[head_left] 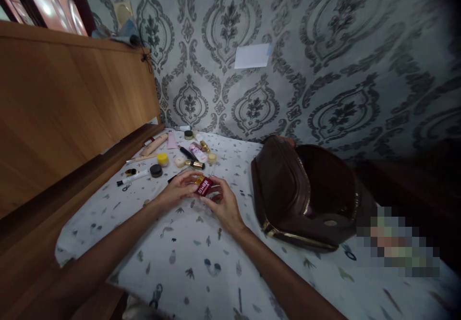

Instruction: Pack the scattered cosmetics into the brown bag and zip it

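1. Head view: a dark-red box (204, 186) with pale lettering is held up in both hands, over the patterned white cloth (190, 257), just nearer than the small cosmetics.
2. The left hand (180, 186) pinches its left end, where something gold-coloured shows; the right hand (226, 203) grips the other side between thumb and curled fingers. Whether the box is open cannot be told.
3. Already out, loosely spread toward the cloth's far-left corner: a yellow-lidded jar (162, 159), a dark round jar (156, 170), a black-and-gold tube (195, 165), a pink-and-white tube (198, 153), a cream-coloured jar (212, 158) and a green-lidded jar (188, 134), among others.
4. Not yet done: the box is not set down, and both hands are busy with it.
5. Near the far edge, right of the hands, stands a brown bag (284, 185), untouched; its contents cannot be seen.
6. Handling of the box looks midway; overall progress is unclear.
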`<move>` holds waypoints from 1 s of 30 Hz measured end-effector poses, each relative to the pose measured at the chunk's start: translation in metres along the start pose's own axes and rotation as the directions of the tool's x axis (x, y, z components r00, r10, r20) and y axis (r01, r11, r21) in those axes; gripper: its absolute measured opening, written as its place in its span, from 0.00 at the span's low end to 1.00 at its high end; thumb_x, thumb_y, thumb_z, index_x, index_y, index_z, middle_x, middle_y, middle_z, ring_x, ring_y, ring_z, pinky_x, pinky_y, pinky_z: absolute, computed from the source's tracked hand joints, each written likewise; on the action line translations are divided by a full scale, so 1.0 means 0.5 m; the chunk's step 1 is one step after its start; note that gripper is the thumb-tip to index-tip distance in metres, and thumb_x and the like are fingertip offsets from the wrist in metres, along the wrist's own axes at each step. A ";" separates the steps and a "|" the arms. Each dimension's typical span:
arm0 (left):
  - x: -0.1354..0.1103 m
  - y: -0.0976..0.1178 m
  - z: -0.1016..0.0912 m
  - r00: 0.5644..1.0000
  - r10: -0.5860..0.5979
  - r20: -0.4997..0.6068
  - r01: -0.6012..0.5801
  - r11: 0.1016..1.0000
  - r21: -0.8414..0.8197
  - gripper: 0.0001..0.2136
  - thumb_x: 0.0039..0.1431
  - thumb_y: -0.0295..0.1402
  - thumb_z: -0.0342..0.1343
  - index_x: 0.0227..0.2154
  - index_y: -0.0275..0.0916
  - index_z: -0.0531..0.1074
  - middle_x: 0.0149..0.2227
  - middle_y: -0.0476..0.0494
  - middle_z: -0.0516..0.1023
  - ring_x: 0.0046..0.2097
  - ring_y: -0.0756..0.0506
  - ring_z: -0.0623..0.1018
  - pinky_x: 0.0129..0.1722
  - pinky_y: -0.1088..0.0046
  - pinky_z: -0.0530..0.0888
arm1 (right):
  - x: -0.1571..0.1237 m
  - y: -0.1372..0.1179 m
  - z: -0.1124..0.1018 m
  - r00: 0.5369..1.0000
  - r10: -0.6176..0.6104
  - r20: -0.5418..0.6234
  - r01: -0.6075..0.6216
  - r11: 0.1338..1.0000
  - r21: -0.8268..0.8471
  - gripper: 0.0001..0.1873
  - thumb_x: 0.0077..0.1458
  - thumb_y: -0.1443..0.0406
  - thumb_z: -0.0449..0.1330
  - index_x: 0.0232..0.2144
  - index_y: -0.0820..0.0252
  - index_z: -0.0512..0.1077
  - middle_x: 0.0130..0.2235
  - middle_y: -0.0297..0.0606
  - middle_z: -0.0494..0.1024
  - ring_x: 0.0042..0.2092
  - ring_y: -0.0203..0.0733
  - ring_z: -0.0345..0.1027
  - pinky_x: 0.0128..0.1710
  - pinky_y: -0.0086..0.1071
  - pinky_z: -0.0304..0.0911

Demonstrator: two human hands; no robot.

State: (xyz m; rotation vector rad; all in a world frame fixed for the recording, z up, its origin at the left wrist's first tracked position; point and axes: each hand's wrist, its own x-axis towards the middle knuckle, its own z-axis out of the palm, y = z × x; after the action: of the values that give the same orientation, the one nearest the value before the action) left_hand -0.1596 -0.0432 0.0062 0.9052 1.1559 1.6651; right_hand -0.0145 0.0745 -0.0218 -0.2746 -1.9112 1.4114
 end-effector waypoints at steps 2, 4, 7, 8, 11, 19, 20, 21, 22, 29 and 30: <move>-0.001 0.000 0.002 1.000 0.013 0.000 -0.013 1.000 -0.001 0.20 0.50 0.34 0.68 0.48 0.42 0.75 0.47 0.41 0.77 0.46 0.42 0.78 0.41 0.70 0.75 | -0.001 -0.001 0.000 1.000 -0.019 -0.004 0.019 1.000 -0.014 0.27 0.47 0.61 0.69 0.49 0.54 0.67 0.47 0.40 0.75 0.39 0.43 0.73 0.32 0.33 0.67; -0.003 0.001 0.003 1.000 0.022 -0.008 -0.021 1.000 0.001 0.21 0.50 0.34 0.69 0.48 0.41 0.75 0.48 0.40 0.76 0.46 0.42 0.77 0.41 0.70 0.75 | -0.002 -0.004 0.000 1.000 -0.023 -0.004 0.023 1.000 -0.014 0.27 0.48 0.61 0.69 0.49 0.54 0.66 0.47 0.40 0.75 0.40 0.43 0.73 0.33 0.33 0.67; -0.004 0.000 0.004 0.999 0.041 -0.020 -0.041 0.999 -0.001 0.21 0.49 0.35 0.69 0.48 0.41 0.76 0.48 0.40 0.76 0.47 0.41 0.76 0.41 0.70 0.75 | -0.003 -0.010 -0.001 1.000 -0.008 0.008 0.008 1.000 0.008 0.26 0.49 0.60 0.68 0.49 0.54 0.66 0.47 0.41 0.75 0.41 0.44 0.73 0.33 0.34 0.67; -0.005 0.000 0.004 0.999 0.047 -0.020 -0.047 0.999 0.000 0.21 0.49 0.35 0.69 0.48 0.41 0.76 0.48 0.40 0.76 0.48 0.41 0.76 0.41 0.70 0.75 | -0.003 -0.012 -0.002 1.000 -0.003 0.012 0.003 1.000 0.016 0.25 0.49 0.60 0.68 0.49 0.54 0.66 0.47 0.41 0.75 0.41 0.44 0.73 0.33 0.34 0.67; -0.005 -0.002 0.004 0.998 0.059 -0.021 -0.059 0.998 0.001 0.21 0.49 0.35 0.69 0.48 0.41 0.76 0.49 0.39 0.75 0.48 0.41 0.76 0.41 0.71 0.74 | -0.002 -0.019 -0.001 1.000 0.006 0.017 -0.007 0.999 0.043 0.25 0.49 0.61 0.68 0.48 0.55 0.67 0.46 0.40 0.75 0.40 0.44 0.72 0.33 0.33 0.67; 0.001 -0.011 0.000 0.995 0.092 -0.039 -0.092 0.996 0.000 0.21 0.47 0.37 0.70 0.46 0.40 0.77 0.47 0.40 0.77 0.47 0.42 0.76 0.44 0.69 0.71 | -0.001 -0.028 -0.002 0.999 0.022 0.050 -0.027 0.994 0.101 0.23 0.49 0.59 0.68 0.47 0.55 0.67 0.45 0.39 0.75 0.40 0.43 0.72 0.33 0.33 0.67; 0.002 -0.012 -0.001 0.995 0.097 -0.037 -0.097 0.995 -0.002 0.21 0.47 0.37 0.70 0.46 0.40 0.77 0.47 0.40 0.78 0.48 0.41 0.76 0.46 0.68 0.70 | -0.001 -0.027 -0.002 0.998 0.027 0.054 -0.032 0.994 0.107 0.23 0.49 0.59 0.68 0.46 0.55 0.67 0.45 0.39 0.76 0.40 0.43 0.72 0.33 0.33 0.67; 0.002 -0.013 -0.001 0.994 0.102 -0.039 -0.102 0.995 -0.005 0.21 0.47 0.37 0.70 0.45 0.40 0.77 0.47 0.40 0.78 0.48 0.41 0.76 0.48 0.67 0.69 | -0.001 -0.027 -0.002 0.998 0.032 0.057 -0.039 0.993 0.112 0.24 0.48 0.59 0.68 0.46 0.56 0.67 0.45 0.39 0.76 0.40 0.43 0.72 0.33 0.33 0.67; 0.003 -0.013 -0.002 0.994 0.105 -0.040 -0.105 0.994 -0.010 0.21 0.48 0.37 0.70 0.45 0.40 0.77 0.47 0.40 0.78 0.49 0.41 0.76 0.49 0.66 0.69 | 0.000 -0.027 -0.002 0.997 0.038 0.060 -0.044 0.992 0.116 0.24 0.48 0.58 0.68 0.47 0.56 0.68 0.44 0.39 0.76 0.40 0.43 0.72 0.34 0.33 0.67; -0.003 -0.004 0.006 0.997 0.063 -0.037 -0.065 0.996 -0.053 0.21 0.48 0.36 0.70 0.46 0.40 0.76 0.46 0.40 0.79 0.47 0.42 0.77 0.49 0.67 0.69 | -0.001 -0.019 -0.003 0.993 0.069 0.097 -0.079 0.992 0.100 0.31 0.47 0.57 0.69 0.53 0.55 0.67 0.50 0.42 0.75 0.43 0.46 0.73 0.38 0.37 0.68; -0.003 -0.003 0.008 0.998 0.059 -0.034 -0.061 0.997 -0.057 0.21 0.48 0.36 0.71 0.46 0.39 0.76 0.46 0.40 0.79 0.47 0.43 0.77 0.49 0.67 0.69 | -0.001 -0.017 -0.003 0.992 0.072 0.100 -0.082 0.992 0.099 0.31 0.47 0.57 0.69 0.53 0.54 0.67 0.51 0.43 0.75 0.44 0.47 0.72 0.38 0.37 0.69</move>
State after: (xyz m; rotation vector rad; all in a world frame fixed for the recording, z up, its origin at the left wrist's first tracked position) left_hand -0.1552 -0.0433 0.0058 0.8871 1.1057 1.7581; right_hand -0.0113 0.0721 -0.0140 -0.2363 -1.9155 1.5951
